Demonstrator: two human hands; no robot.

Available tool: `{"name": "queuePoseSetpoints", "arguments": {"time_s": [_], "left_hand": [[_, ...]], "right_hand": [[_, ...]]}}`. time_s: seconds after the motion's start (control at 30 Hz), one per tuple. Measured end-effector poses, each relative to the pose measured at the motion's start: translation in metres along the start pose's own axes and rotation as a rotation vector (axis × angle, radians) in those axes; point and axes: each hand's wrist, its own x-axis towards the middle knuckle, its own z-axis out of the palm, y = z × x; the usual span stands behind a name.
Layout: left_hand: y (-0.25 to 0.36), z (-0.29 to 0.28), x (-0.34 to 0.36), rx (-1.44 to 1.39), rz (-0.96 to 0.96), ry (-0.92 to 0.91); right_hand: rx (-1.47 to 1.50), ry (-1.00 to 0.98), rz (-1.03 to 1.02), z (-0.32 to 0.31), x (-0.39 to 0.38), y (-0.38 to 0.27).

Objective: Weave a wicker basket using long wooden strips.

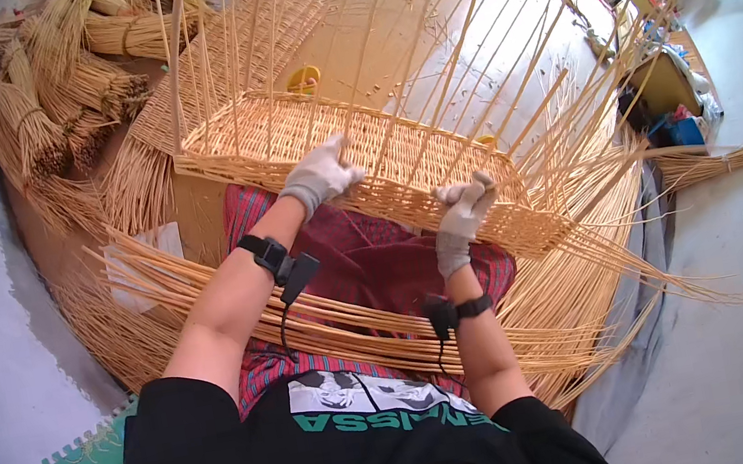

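Observation:
A half-woven rectangular wicker basket (377, 147) lies across my lap, its low near wall facing me. Tall uncut willow rods (458, 45) stand up from its far side and ends. My left hand (323, 176), in a whitish work glove, is closed over the near wall, left of the middle. Farther right, my right hand (466, 211), gloved the same way, grips that same wall near the right corner. Its thumb and fingers show above the edge, while the parts below are hidden. Loose rod ends (654, 273) trail off past the right corner.
A bundle of long rods (358, 328) lies across my lap under my forearms. Tied willow bundles (64, 97) and a woven panel (234, 58) are at the far left. More rods (592, 313) spread to the right. A yellow item (304, 80) sits beyond the basket.

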Motion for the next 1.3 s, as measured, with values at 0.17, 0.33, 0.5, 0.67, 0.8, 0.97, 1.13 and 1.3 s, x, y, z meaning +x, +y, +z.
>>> {"name": "queuePoseSetpoints", "arguments": {"time_s": [0.17,0.33,0.5,0.67,0.8,0.97,1.13,1.3], "left_hand": [[0.028,-0.001,0.016,0.199,-0.244,0.232],[0.022,0.029,0.007,0.04,0.077,0.624],[0.054,0.058,0.009,0.019,0.156,0.246],[0.015,0.111,0.017,-0.305,0.01,-0.061],[0.012,0.121,0.024,-0.446,-0.121,0.055],[0.027,0.094,0.016,-0.422,-0.142,-0.088],[0.077,0.074,0.02,0.141,0.045,0.149],[0.082,0.085,0.033,0.275,-0.081,0.329]], "right_hand": [[-0.062,-0.036,0.082,0.047,-0.029,-0.014],[-0.276,-0.001,0.267,-0.025,0.021,-0.044],[-0.1,0.203,0.234,-0.085,0.018,-0.046],[-0.664,-0.302,-0.153,0.002,0.073,-0.059],[-1.047,-0.581,-0.606,0.1,0.12,-0.048],[-0.019,-0.002,-0.013,-0.042,0.048,-0.026],[0.086,0.189,0.129,-0.052,0.03,-0.035],[-0.131,-0.071,0.048,-0.016,0.008,-0.059]]}}
